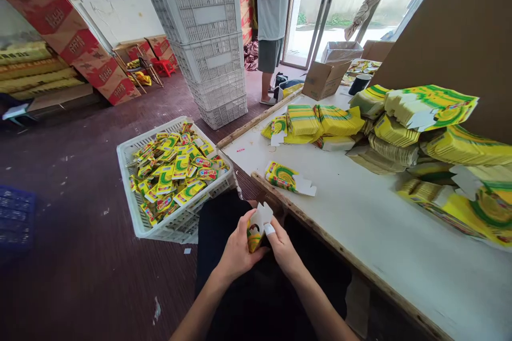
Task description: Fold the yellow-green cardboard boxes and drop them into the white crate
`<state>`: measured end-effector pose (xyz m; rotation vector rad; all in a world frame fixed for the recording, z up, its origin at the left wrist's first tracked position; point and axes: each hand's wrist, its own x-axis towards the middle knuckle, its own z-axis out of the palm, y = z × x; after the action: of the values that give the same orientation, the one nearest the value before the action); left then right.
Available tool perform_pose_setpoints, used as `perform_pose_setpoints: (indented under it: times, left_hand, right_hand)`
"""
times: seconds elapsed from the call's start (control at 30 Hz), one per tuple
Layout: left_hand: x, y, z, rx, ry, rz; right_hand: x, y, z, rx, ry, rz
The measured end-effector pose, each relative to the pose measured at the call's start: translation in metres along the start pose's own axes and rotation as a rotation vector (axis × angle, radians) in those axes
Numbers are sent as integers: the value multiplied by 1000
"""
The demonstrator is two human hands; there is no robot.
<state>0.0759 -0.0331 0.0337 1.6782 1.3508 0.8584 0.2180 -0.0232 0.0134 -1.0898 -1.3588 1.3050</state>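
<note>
Over my lap, my left hand (239,245) is wrapped round a small yellow-and-green printed carton (254,237). White flaps stand up at the carton's top end. My right hand (283,248) grips the carton's right side, its thumb, with a white covering on it, near the flaps. Just beyond my hands, a flat unfolded carton (286,178) with white flaps lies by the table's wooden edge. To the left stands a white plastic crate (132,192), heaped with yellow cartons of the same print.
Stacks of flat yellow cartons (306,122) cover the back and right of the white table (340,202). A brown cardboard box (326,80) stands behind. Tall stacked grey crates (212,37) rise from the floor. A person (274,10) stands near the glass door holding a phone.
</note>
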Motion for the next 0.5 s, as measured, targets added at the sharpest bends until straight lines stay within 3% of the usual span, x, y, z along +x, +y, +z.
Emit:
perform_pose_setpoints:
  times: [0.17, 0.33, 0.5]
  left_hand:
    - [-4, -4, 7, 12, 91, -37]
    - [-6, -6, 10, 14, 94, -68]
    - [-6, -8, 10, 42, 110, -40]
  right_hand:
    - [1, -9, 9, -8, 21, -40]
    - [-2, -7, 21, -58, 84, -43]
    - [3, 0, 18, 91, 40, 41]
